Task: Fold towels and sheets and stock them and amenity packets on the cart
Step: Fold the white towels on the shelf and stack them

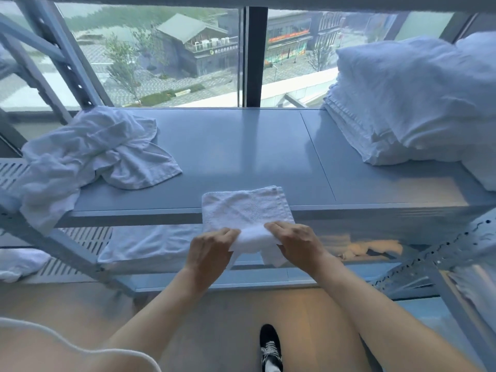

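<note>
I see one black shoe (270, 347) on the floor below. My left hand (210, 252) and right hand (298, 244) each pinch the near edge of one folded towel (245, 209), which overhangs the shelf (241, 151) front. Beyond lie one crumpled heap (88, 157) left and one folded stack (402, 103) right.

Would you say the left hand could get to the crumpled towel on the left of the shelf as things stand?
Probably yes: bare shelf lies between the left hand and the crumpled towel. But that hand now grips the small towel and must let go first.
</note>
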